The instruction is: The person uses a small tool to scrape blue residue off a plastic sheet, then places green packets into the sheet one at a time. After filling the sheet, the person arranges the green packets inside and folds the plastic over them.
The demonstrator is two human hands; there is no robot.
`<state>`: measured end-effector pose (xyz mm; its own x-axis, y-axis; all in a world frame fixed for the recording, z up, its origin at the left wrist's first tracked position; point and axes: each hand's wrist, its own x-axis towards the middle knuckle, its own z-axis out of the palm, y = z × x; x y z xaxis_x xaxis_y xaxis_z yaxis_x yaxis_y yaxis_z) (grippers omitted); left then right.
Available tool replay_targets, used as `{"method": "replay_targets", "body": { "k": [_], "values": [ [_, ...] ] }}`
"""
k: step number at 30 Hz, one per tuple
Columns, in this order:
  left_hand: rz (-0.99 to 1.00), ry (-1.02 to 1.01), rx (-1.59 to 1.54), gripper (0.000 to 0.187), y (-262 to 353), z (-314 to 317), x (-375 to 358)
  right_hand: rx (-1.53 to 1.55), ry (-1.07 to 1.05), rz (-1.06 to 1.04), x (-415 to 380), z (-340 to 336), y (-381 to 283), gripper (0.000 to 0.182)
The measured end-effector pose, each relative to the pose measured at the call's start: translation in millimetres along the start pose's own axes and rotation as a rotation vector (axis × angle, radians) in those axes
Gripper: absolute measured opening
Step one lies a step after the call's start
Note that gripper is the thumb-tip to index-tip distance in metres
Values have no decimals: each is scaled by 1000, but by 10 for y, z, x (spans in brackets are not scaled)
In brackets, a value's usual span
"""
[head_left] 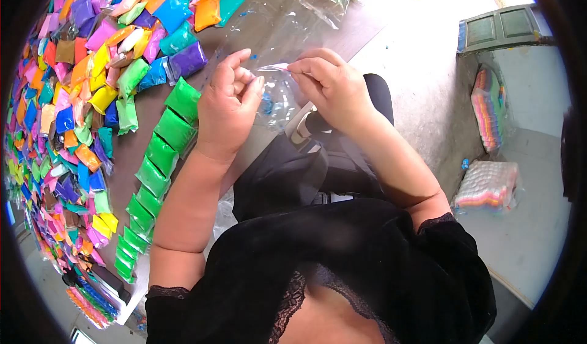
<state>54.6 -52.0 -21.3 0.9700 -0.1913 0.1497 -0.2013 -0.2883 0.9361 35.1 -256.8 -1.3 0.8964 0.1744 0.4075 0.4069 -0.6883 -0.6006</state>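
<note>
A transparent plastic bag (281,99) with small blue marks hangs between my two hands, over the table edge and above my lap. My left hand (231,96) pinches its left side between thumb and fingers, the index finger raised. At the upper right of the bag, my right hand (330,84) grips its edge with thumb and fingertips; a thin pinkish-white strip shows between the hands there. Beside my left forearm lies a long row of bright green packets (174,130), flat on the brown table (143,151).
A large heap of small multicoloured packets (92,81) covers the table's left side. More transparent plastic film (324,4) lies at the table's far end. On the floor to the right are stacked colourful bundles (488,108) and a plastic-wrapped white-topped stack (486,185).
</note>
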Motion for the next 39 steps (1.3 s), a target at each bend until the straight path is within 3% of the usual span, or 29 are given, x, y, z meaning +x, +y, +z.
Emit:
{"method": "replay_targets", "body": {
  "k": [2, 6, 8, 18, 23, 24, 25, 27, 30, 32, 33, 35, 39],
  "values": [
    [-185, -114, -259, 45, 27, -8, -2, 56, -33, 76, -35, 3, 39, 12],
    [-273, -150, -349, 46, 13, -82, 67, -42, -93, 146, 34, -36, 202, 14],
    [-409, -193, -503, 50, 106, -130, 106, -78, -109, 160, 95, -66, 236, 16],
    [-370, -266, -633, 64, 47, -231, 154, -273, -68, 92, 115, 24, 319, 14],
    [-355, -222, -593, 65, 25, -148, 106, -8, 91, 115, 36, -146, 64, 13],
    [-361, -215, -595, 65, 2, -124, 88, 1, 97, -31, -24, -158, 16, 13],
    [-316, -209, -535, 64, -27, -97, 73, 1, -9, -140, -101, -203, -102, 14],
    [-270, -204, -478, 63, -37, -67, 65, 58, -219, -120, -268, -163, -259, 15],
    [-180, -139, -291, 53, -7, -65, 56, -39, -339, -74, -428, -74, -256, 15],
    [41, -114, -39, 43, 21, -87, 66, -21, -336, -60, -437, -70, -264, 15],
    [38, -116, -35, 43, 34, -98, 59, -6, -327, -43, -445, -68, -267, 14],
    [428, -69, 441, 37, 73, -114, 57, 12, -328, -40, -449, -66, -254, 14],
    [588, -160, 581, 30, 147, -178, 79, 95, -311, -50, -439, -94, -205, 14]
  ]
}}
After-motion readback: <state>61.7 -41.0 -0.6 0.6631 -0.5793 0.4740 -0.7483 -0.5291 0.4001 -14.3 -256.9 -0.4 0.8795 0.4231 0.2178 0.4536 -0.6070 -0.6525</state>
